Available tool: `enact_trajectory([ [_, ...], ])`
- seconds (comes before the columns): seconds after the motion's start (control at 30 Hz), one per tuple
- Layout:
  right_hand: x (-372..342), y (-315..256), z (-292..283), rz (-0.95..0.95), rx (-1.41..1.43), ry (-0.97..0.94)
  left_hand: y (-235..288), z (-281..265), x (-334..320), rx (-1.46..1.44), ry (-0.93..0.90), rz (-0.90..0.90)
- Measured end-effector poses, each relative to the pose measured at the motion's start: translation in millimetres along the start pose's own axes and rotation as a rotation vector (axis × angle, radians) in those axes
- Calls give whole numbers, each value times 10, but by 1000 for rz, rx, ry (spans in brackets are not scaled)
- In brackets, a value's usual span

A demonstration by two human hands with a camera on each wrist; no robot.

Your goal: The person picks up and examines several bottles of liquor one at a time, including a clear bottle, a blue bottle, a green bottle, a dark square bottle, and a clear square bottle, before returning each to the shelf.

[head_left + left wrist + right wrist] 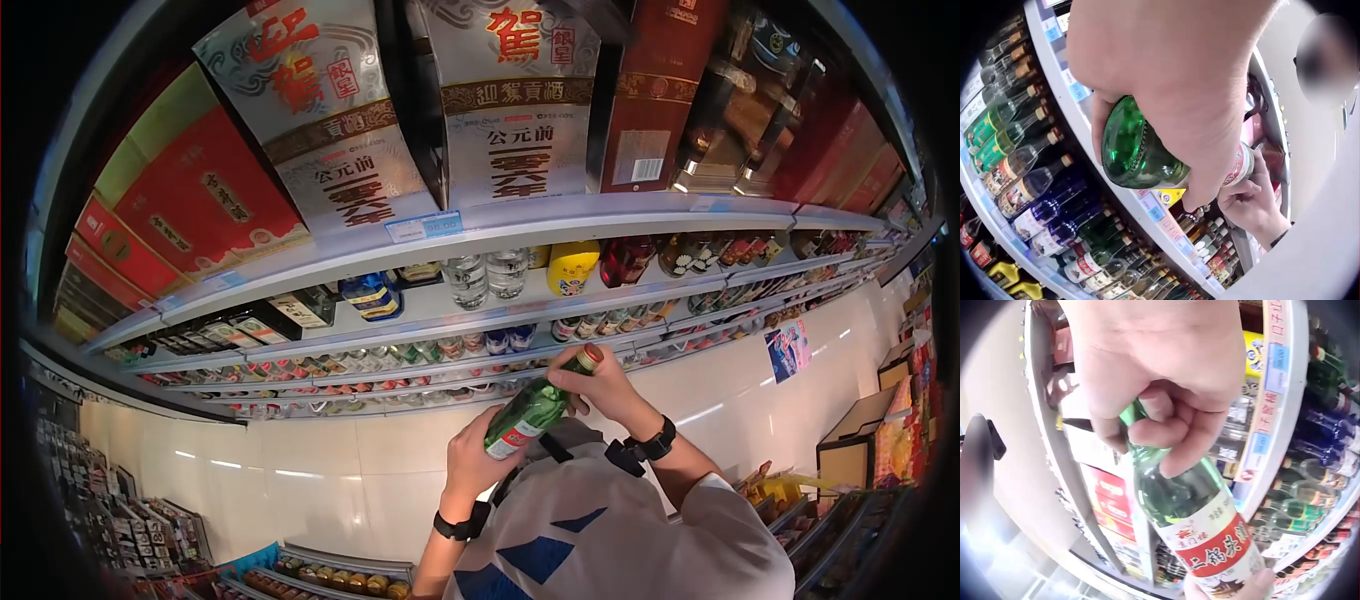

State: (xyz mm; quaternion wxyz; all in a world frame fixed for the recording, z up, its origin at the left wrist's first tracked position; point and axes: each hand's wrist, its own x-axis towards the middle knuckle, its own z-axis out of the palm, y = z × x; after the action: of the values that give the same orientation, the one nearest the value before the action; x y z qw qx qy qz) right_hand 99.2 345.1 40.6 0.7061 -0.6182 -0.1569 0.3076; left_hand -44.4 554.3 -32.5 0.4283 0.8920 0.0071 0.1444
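"Where is the green glass bottle?"

"In a shop aisle, between my two hands, tilted in front of my white shirt, with its red cap toward the shelves."

"And your grip?"

"My left hand wraps the bottle's lower part; the fingers of my right hand curl around its neck, near the cap."

"What surrounds the scene?"

"Silver boxes stand above rows of other bottles. A red-and-white label faces my right wrist's camera."
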Motion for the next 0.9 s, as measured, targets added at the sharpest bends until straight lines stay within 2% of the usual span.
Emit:
enact_trajectory([
  [0.07, 45, -121, 28, -59, 79, 36, 301, -84, 15, -175, -44, -140],
  [0.13, 119, -103, 7, -124, -36, 58, 470, -161, -1, -243, -77, -155],
  [0.2, 228, -79, -14, -372, -74, 67, 554, -202, -46, -478, -236, -201],
  [0.27, 246, -157, 40, -416, 18, -19, 564, -135, -123, -561, -242, -147],
  [0.3, 196, -245, 116, -387, 251, -134, 605, -108, -146, -780, -315, -245],
  [0.33, 138, -249, 108, -359, 361, -212, 644, -79, -171, -999, -391, -343],
  [0.4, 23, -257, 91, -280, 576, -359, 704, 12, -227, -1080, -516, -412],
  [0.43, -49, -244, 52, -276, 704, -489, 770, 85, -260, -1308, -584, -408],
  [0.5, -199, -234, -43, -265, 821, -561, 934, 231, -308, -1538, -661, -365],
  [0.67, -616, -285, -333, -178, 820, -394, 1177, 612, -444, -1509, -694, -448],
  [0.77, -858, -306, -515, -88, 721, -205, 1557, 746, -493, -1092, -466, -453],
  [0.8, -933, -301, -551, -84, 727, -203, 1683, 810, -496, -1090, -467, -460],
  [0.87, -1091, -250, -589, -61, 582, 47, 1882, 956, -552, -387, -244, -277],
  [0.9, -1171, -222, -614, -50, 578, 63, 1934, 1077, -606, -319, -162, -305],
])
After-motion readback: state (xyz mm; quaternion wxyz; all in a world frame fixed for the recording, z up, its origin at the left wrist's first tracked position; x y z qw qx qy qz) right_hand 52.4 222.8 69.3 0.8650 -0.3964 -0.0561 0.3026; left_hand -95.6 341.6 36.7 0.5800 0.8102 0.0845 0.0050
